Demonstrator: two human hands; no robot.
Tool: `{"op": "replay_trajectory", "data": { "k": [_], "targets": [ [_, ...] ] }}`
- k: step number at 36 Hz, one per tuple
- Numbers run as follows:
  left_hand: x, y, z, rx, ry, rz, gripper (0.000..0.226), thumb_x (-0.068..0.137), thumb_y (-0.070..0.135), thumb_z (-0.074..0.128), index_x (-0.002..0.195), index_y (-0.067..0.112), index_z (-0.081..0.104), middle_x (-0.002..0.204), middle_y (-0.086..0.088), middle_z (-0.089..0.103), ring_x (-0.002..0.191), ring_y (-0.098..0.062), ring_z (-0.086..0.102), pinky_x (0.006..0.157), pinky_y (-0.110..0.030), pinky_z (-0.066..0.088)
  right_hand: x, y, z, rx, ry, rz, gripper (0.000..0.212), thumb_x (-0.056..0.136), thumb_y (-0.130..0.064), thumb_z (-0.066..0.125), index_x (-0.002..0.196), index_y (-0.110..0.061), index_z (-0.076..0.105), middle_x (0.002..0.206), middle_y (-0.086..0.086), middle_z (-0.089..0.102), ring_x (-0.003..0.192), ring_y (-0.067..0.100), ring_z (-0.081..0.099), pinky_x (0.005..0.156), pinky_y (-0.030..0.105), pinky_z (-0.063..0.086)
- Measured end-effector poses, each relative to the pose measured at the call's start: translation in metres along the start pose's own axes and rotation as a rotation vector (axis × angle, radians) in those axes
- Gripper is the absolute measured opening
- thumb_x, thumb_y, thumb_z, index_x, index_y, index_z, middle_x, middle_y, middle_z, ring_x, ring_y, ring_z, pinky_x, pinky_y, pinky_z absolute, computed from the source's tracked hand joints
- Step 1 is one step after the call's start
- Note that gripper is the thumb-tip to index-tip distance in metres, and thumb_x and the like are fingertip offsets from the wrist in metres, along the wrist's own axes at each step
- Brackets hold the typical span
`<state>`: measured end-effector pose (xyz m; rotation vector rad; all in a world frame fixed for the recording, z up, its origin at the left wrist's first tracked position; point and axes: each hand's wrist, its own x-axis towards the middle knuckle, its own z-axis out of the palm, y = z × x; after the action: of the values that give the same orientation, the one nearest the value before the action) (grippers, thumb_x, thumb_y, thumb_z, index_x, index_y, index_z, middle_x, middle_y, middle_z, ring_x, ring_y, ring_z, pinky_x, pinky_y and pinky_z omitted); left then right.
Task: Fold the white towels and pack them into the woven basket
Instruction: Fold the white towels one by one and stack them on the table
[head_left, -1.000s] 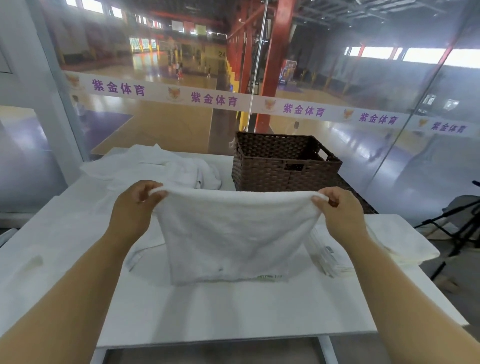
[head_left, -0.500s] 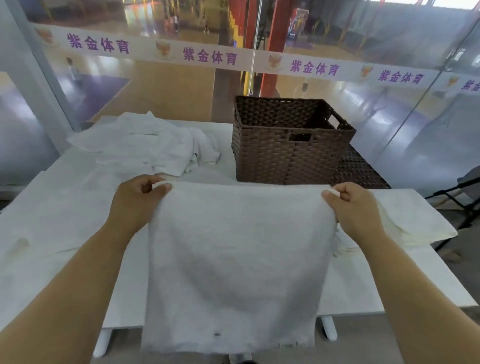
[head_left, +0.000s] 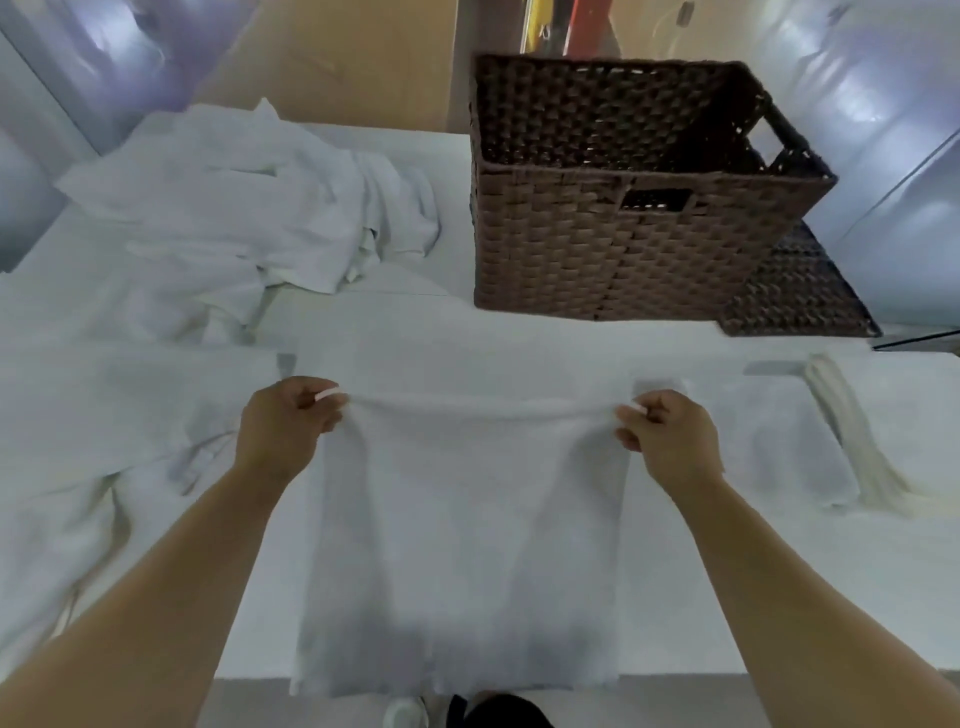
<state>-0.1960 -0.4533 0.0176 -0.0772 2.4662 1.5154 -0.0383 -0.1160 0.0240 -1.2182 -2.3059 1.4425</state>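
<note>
Over the white table (head_left: 519, 338), white cloth towel (head_left: 467, 519) now lowered nearly flat, near edge overhanging. Left hand (head_left: 283, 431) and right hand (head_left: 670, 441) fingers (head_left: 311, 402) pinch its far corners. First fold likely next; brown woven basket (head_left: 623, 234) stands behind.

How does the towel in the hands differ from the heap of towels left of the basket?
The held towel is spread out smooth; the heap is crumpled in many folds. The held towel is pinched at its top corners by the left hand and right hand; the heap lies untouched, left of the woven basket. The held towel is one piece; the heap looks like several. Both are white.
</note>
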Motion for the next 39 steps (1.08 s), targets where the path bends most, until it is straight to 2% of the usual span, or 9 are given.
{"op": "replay_trajectory", "data": {
  "k": [4,7,10,12,17,22,27,33,39],
  "targets": [
    [0.025,0.003,0.018,0.173,-0.011,0.017,0.026,0.084,0.018,0.068,0.110,0.020,0.067,0.114,-0.001,0.067,0.099,-0.018,0.063,0.086,-0.024,0.042,0.036,-0.003,0.009,-0.035,-0.044,0.012,0.007,0.088,-0.023,0.063,0.093,-0.017,0.064,0.086,-0.003,0.071,0.078,0.015,0.069,0.084,0.044,0.056],
    [0.036,0.003,0.035,0.154,-0.130,-0.014,0.060,0.085,0.018,0.069,0.139,0.028,0.043,0.129,0.014,0.045,0.118,-0.005,0.048,0.092,-0.021,0.037,0.055,-0.005,0.014,-0.236,-0.090,-0.022,0.037,0.086,-0.037,0.063,0.121,-0.023,0.060,0.100,-0.010,0.061,0.083,0.009,0.058,0.073,0.023,0.048],
    [0.037,-0.006,0.051,0.253,-0.166,-0.042,0.054,0.084,0.025,0.069,0.134,0.029,0.048,0.140,0.010,0.044,0.124,-0.010,0.048,0.101,-0.029,0.038,0.064,0.001,0.019,-0.332,-0.130,-0.045,0.048,0.088,-0.036,0.063,0.133,-0.024,0.053,0.103,-0.007,0.057,0.081,0.002,0.046,0.050,-0.001,0.033],
    [0.031,-0.013,0.060,0.339,-0.173,-0.012,0.034,0.083,0.027,0.070,0.116,0.029,0.061,0.130,0.005,0.054,0.116,-0.014,0.054,0.096,-0.027,0.041,0.067,0.007,0.026,-0.320,-0.232,-0.048,0.045,0.090,-0.029,0.063,0.133,-0.019,0.054,0.120,-0.002,0.060,0.098,0.004,0.052,0.060,-0.005,0.033],
    [0.004,-0.038,0.080,0.532,-0.168,0.089,0.010,0.085,0.018,0.067,0.095,0.018,0.069,0.107,0.000,0.062,0.099,-0.021,0.061,0.084,-0.025,0.043,0.061,0.024,0.044,-0.578,-0.491,-0.140,0.046,0.095,-0.032,0.055,0.137,-0.017,0.048,0.144,0.004,0.047,0.132,0.018,0.043,0.104,0.024,0.031],
    [-0.018,-0.064,0.085,0.731,-0.211,0.170,0.032,0.084,0.013,0.067,0.115,0.005,0.066,0.132,-0.011,0.055,0.123,-0.031,0.050,0.104,-0.037,0.039,0.055,0.045,0.062,-0.891,-0.712,-0.280,0.066,0.100,-0.036,0.042,0.152,-0.011,0.011,0.159,-0.003,-0.015,0.145,0.011,-0.011,0.113,0.022,0.006],
    [-0.010,-0.068,0.084,0.794,-0.336,0.185,0.058,0.093,0.033,0.054,0.145,0.016,0.033,0.157,0.005,0.013,0.143,-0.013,0.020,0.112,-0.023,0.018,0.058,0.047,0.072,-0.981,-0.725,-0.290,0.083,0.098,-0.039,0.045,0.149,-0.008,-0.013,0.150,0.003,-0.037,0.141,0.020,-0.029,0.116,0.032,-0.003],
    [0.002,-0.061,0.080,0.846,-0.347,0.193,0.053,0.093,0.033,0.054,0.142,0.018,0.039,0.156,0.003,0.019,0.140,-0.018,0.027,0.111,-0.028,0.025,0.060,0.042,0.077,-0.992,-0.659,-0.302,0.083,0.097,-0.040,0.047,0.150,-0.009,-0.010,0.153,0.005,-0.031,0.143,0.022,-0.025,0.117,0.033,-0.005],
    [-0.035,-0.058,0.072,0.825,-0.267,0.353,0.034,0.083,0.022,0.069,0.116,0.013,0.065,0.128,-0.009,0.052,0.115,-0.034,0.048,0.098,-0.041,0.042,0.024,0.043,0.071,-0.883,-0.478,-0.388,0.053,0.097,-0.032,0.048,0.144,-0.015,0.031,0.155,0.001,0.013,0.143,0.021,0.006,0.111,0.034,0.025]
  ]
}}
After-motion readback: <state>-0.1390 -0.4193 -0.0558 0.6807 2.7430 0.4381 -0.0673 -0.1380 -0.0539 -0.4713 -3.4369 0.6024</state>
